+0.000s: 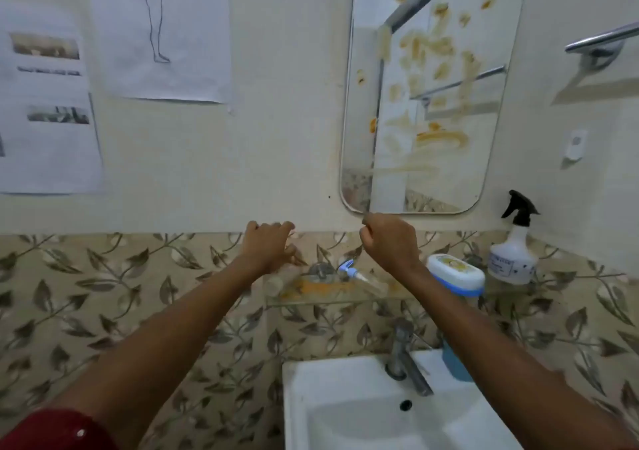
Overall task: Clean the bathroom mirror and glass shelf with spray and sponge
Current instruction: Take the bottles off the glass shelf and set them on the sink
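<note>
The wall mirror [432, 86] is covered with orange-brown smears. Below it the glass shelf [332, 300] has an orange stain and several small items on it. A white spray bottle [515, 252] with a black trigger stands on the shelf's right end. My left hand [269, 245] hovers over the left end of the shelf with curled, spread fingers and nothing in it. My right hand [390, 238] is a fist just under the mirror's lower edge, with a thin handle poking out of it. What the handle belongs to is too blurred to tell. No sponge is visible.
A white tub with a blue band [456, 273] sits on the shelf beside my right wrist. A white sink [345, 397] with a metal tap [403, 353] is underneath, and a blue container [456, 363] stands beside the tap. A towel bar [601, 41] is up right; papers [162, 35] hang left.
</note>
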`<state>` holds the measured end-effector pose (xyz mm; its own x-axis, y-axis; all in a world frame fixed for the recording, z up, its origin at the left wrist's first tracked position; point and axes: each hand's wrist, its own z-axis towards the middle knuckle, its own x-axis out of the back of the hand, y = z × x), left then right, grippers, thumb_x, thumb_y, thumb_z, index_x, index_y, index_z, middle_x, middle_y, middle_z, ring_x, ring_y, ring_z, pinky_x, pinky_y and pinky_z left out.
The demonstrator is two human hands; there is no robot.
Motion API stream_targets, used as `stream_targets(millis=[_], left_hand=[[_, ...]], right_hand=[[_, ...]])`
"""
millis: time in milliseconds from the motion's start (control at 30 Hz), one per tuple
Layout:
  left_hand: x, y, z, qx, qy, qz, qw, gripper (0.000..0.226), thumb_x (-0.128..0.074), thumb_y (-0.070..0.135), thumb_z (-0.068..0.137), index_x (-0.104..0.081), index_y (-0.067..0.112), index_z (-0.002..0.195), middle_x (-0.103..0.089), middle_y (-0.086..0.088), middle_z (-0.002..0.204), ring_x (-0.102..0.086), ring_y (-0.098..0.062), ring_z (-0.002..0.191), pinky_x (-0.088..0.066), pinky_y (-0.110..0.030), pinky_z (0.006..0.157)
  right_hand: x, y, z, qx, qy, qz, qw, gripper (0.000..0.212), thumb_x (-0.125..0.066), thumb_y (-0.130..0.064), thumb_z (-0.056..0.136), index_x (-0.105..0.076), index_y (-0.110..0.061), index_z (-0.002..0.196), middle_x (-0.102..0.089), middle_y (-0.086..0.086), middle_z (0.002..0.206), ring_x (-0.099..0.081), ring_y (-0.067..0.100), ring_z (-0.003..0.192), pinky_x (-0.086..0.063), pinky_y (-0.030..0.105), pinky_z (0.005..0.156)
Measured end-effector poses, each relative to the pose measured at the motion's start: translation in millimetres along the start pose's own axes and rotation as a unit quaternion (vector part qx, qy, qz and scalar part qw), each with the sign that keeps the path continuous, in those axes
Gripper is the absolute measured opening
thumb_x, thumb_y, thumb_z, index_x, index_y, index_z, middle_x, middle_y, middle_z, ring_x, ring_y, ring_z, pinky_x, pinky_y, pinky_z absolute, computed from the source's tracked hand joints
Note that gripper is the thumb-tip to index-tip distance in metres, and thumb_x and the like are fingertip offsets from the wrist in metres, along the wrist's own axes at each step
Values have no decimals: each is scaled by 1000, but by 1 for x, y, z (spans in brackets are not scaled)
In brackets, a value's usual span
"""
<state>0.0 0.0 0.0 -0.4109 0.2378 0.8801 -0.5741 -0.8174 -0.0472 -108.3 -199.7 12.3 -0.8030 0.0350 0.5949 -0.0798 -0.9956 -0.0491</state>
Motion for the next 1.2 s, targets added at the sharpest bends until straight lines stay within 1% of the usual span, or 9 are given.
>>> stream_targets(millis=[100,300,467,600,700,867,1067,1133,1200], left_hand=[[-19,-3,-11,79,-133,-3,988,53,-40,49,91,-38,20,134,-54,-9,133,-50,-29,120,-21,-47,105],[-34,4,-14,109,-205,-4,973,63,-37,59,89,-39,16,135,-48,-10,138,-42,-28,127,-23,-42,103],[-42,9,-11,127,-169,-19,977,50,-53,53,84,-53,13,115,-63,-7,116,-55,-25,110,-29,-39,98],[-49,10,-11,142,-137,-64,978,44,-58,46,83,-51,12,110,-66,-7,110,-58,-25,103,-30,-38,95],[-50,11,-11,175,-131,-122,968,48,-61,42,82,-47,11,116,-61,-8,116,-55,-27,109,-33,-37,90],[-49,9,-12,215,-110,-283,928,65,-73,30,73,-41,7,125,-54,-15,126,-52,-32,114,-44,-38,91],[-36,13,-19,214,-26,-478,851,85,-75,17,72,-27,12,141,-54,-14,123,-54,-29,107,-48,-39,89],[-30,15,-24,210,-6,-516,830,82,-74,13,75,-27,11,142,-54,-12,121,-53,-23,101,-45,-31,79],[-23,17,-28,204,2,-544,814,81,-73,10,75,-28,10,142,-52,-12,122,-52,-21,99,-42,-28,77]], right_hand=[[-13,0,-8,-4,-66,-3,998,17,-46,-14,80,-56,-3,74,-61,13,71,-55,33,66,-34,33,52],[-30,6,-20,-5,-118,-10,993,20,-45,-13,82,-62,-3,82,-64,13,79,-57,32,72,-40,35,55],[-39,12,-29,-10,-122,-15,992,20,-45,-10,80,-63,-4,85,-64,12,83,-57,32,76,-31,31,62],[-39,18,-32,-26,-134,19,990,21,-46,-9,83,-65,-2,89,-65,13,90,-58,32,83,-42,37,79],[-37,25,-33,-46,-139,39,988,21,-49,-11,84,-65,-4,96,-66,13,98,-58,31,91,-45,38,77],[-35,34,-33,-89,-167,54,980,24,-52,-9,83,-64,-4,103,-65,12,105,-59,29,98,-45,35,77],[-46,41,-31,-169,-282,87,940,39,-56,-19,85,-57,-5,122,-56,16,129,-49,32,120,-40,44,100],[-49,40,-30,-172,-317,84,929,40,-56,-17,86,-57,6,119,-58,23,125,-52,37,115,-39,39,96],[-51,36,-29,-173,-328,85,925,36,-58,-18,84,-62,9,107,-65,23,108,-59,35,100,-45,35,78]])
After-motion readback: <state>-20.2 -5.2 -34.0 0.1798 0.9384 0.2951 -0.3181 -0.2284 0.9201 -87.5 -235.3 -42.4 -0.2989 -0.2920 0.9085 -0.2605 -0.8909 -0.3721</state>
